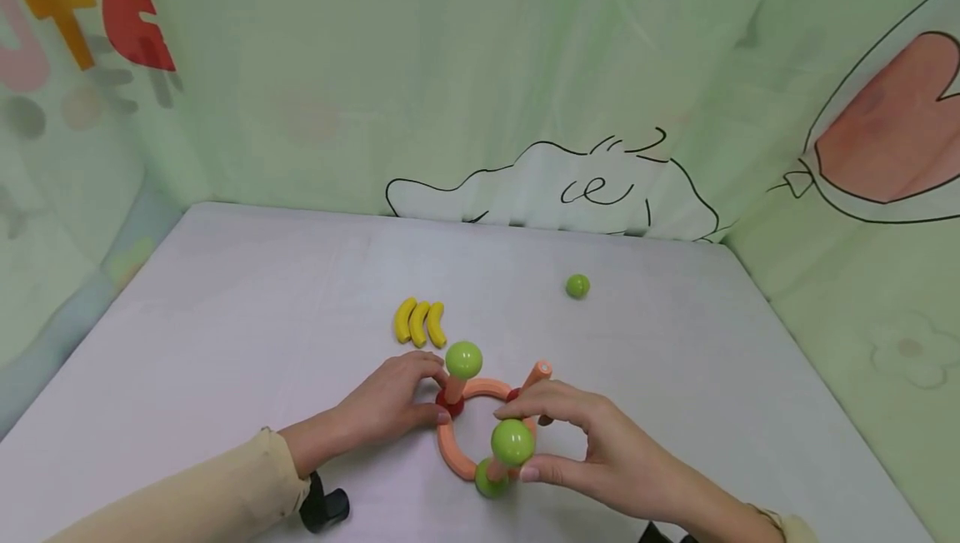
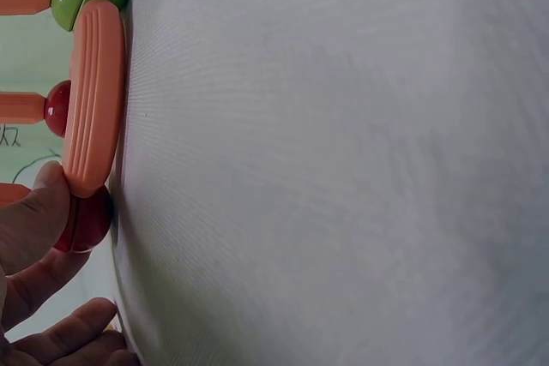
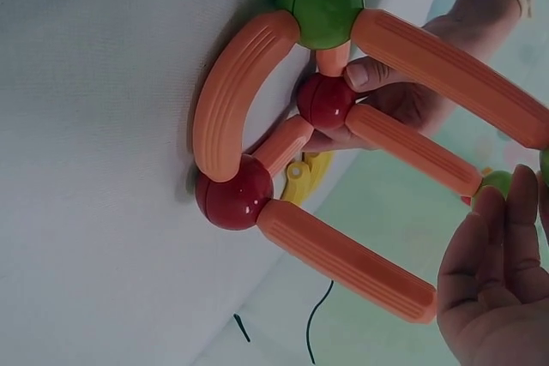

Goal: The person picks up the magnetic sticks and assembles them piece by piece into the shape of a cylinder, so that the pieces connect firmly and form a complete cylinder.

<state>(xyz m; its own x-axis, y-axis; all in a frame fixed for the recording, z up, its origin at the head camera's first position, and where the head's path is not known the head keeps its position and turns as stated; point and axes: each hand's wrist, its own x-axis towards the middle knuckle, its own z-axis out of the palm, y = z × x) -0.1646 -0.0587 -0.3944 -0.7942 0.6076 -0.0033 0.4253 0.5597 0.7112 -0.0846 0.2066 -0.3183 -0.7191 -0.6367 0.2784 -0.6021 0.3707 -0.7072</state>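
Curved orange rods [image 1: 453,453] and three balls form a ring on the table, with a straight orange rod rising from each ball. My left hand [image 1: 397,397] pinches the red ball [image 2: 93,219] at the ring's left. The rod above it carries a green ball [image 1: 463,359]. With thumb and fingers, my right hand [image 1: 600,435] holds the green ball [image 1: 513,442] topping the front rod, which stands on a lower green ball [image 3: 321,8]. From the other red ball [image 3: 235,193], a rod [image 3: 347,261] with a bare upper end leans outward, close to my right fingers.
Three yellow curved pieces [image 1: 418,323] lie side by side behind the ring. A loose green ball [image 1: 577,286] sits farther back on the right of the pale table [image 1: 300,276]. Printed green cloth [image 1: 375,68] hangs around the table's back and sides.
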